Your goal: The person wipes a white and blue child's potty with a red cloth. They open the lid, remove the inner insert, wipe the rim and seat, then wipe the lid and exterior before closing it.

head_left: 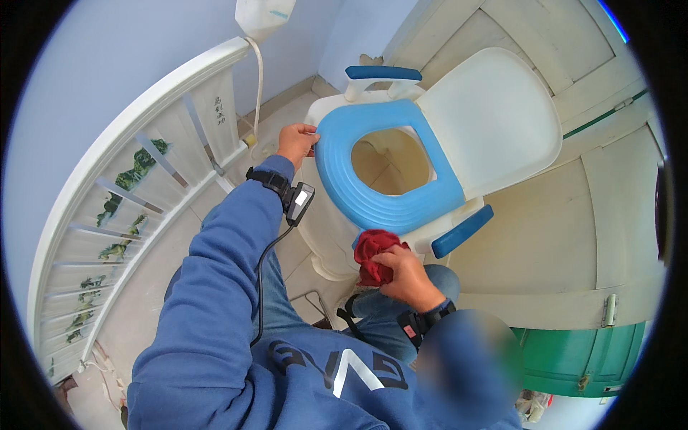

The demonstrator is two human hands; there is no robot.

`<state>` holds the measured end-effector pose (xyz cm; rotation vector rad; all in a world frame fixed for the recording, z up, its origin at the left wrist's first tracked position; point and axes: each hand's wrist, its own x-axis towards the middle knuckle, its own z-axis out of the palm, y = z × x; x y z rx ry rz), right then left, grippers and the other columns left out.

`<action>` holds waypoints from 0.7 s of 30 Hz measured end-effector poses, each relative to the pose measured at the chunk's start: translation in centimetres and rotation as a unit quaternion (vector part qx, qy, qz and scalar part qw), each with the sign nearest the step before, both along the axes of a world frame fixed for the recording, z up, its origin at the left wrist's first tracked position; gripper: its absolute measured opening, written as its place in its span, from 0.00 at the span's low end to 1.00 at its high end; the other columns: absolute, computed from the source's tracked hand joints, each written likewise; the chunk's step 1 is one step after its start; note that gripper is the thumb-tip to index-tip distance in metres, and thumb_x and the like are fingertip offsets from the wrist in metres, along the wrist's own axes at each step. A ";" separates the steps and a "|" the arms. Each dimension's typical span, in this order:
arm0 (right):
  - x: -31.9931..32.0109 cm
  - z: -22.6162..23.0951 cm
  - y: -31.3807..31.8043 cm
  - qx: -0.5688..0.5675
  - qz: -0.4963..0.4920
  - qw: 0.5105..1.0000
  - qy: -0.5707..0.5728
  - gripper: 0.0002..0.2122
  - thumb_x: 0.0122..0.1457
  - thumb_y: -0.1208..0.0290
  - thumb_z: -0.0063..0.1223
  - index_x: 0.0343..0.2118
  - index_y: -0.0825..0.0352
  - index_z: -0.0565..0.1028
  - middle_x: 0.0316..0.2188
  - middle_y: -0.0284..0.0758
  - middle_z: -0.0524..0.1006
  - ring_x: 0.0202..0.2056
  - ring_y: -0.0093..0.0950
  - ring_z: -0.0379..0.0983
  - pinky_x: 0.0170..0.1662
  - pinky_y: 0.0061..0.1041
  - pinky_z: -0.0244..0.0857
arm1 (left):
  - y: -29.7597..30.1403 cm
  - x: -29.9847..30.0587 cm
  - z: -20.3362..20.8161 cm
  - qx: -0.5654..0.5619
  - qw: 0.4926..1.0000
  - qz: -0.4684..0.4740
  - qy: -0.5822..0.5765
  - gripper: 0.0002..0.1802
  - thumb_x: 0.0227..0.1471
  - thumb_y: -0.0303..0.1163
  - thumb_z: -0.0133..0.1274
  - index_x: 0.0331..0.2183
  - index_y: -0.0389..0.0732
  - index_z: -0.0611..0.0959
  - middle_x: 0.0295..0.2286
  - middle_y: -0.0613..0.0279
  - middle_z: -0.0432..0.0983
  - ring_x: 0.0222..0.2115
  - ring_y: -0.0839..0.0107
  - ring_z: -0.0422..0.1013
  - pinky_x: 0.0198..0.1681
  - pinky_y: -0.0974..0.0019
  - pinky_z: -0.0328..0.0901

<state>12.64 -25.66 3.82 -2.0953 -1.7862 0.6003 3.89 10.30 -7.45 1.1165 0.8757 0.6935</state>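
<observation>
A white commode chair with a padded blue seat point(340, 172) stands in front of me, its white lid point(494, 118) raised to the right. My left hand point(296, 145) touches the seat's left rim, fingers bent against the edge; whether it grips the rim is hard to make out. A crumpled dark red cloth point(375, 247) is bunched in my right hand point(407, 276), just off the seat's near edge. Through the seat's opening point(390, 161) a beige surface shows. Blue-padded armrests point(462, 231) flank the seat, one near and one far.
To the left, a white slatted headboard point(136, 107) with green painted pictures leans by the wall. A white plastic container point(264, 16) with a hanging tube is above it. Cream doors point(530, 236) stand behind the lid, and a green cabinet point(580, 358) is at lower right.
</observation>
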 end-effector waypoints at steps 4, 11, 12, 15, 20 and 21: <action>-0.6 -0.2 -1.8 -0.008 -0.041 0.994 0.105 0.29 0.31 0.79 0.66 0.45 0.65 0.80 0.42 0.43 0.76 0.46 0.44 0.74 0.51 0.35 0.68 | 0.6 0.5 -0.8 0.030 1.000 0.000 -0.002 0.15 0.56 0.25 0.58 0.46 0.31 0.80 0.36 0.56 0.80 0.32 0.68 0.77 0.32 0.63 0.73; -1.2 -0.5 -2.6 -0.011 -0.034 0.983 0.182 0.29 0.29 0.77 0.67 0.44 0.66 0.80 0.41 0.43 0.77 0.46 0.46 0.74 0.51 0.37 0.69 | 0.6 1.7 -2.5 0.033 0.998 0.037 0.029 0.13 0.56 0.24 0.57 0.44 0.33 0.82 0.32 0.58 0.80 0.29 0.68 0.76 0.29 0.64 0.73; -1.2 -0.6 -2.5 -0.023 -0.022 0.982 0.188 0.30 0.29 0.76 0.68 0.45 0.64 0.80 0.41 0.43 0.76 0.46 0.46 0.73 0.50 0.37 0.68 | 0.7 1.9 -2.6 0.038 0.997 0.047 0.045 0.13 0.55 0.23 0.57 0.44 0.33 0.83 0.32 0.58 0.79 0.29 0.68 0.76 0.29 0.64 0.73; -1.0 -0.9 -2.1 -0.018 0.057 0.984 0.169 0.29 0.31 0.74 0.69 0.44 0.63 0.80 0.41 0.43 0.76 0.45 0.46 0.73 0.50 0.38 0.68 | 1.2 2.3 -3.0 0.077 0.992 0.088 0.047 0.12 0.53 0.21 0.58 0.42 0.32 0.84 0.32 0.57 0.80 0.28 0.68 0.76 0.28 0.64 0.72; -0.5 -3.5 -1.1 -0.075 0.172 0.960 0.207 0.21 0.40 0.73 0.65 0.42 0.62 0.80 0.39 0.45 0.77 0.41 0.48 0.74 0.45 0.40 0.69 | 1.9 2.0 -4.3 0.127 0.983 0.098 0.085 0.13 0.48 0.19 0.60 0.40 0.33 0.85 0.31 0.56 0.80 0.30 0.68 0.76 0.32 0.65 0.71; -0.4 -4.4 -1.0 -0.100 0.185 0.959 0.187 0.20 0.40 0.72 0.65 0.42 0.62 0.80 0.39 0.45 0.78 0.41 0.48 0.75 0.43 0.41 0.69 | 1.8 2.0 -4.4 0.130 0.984 0.092 0.082 0.13 0.48 0.19 0.59 0.40 0.33 0.85 0.31 0.55 0.80 0.30 0.67 0.76 0.33 0.64 0.71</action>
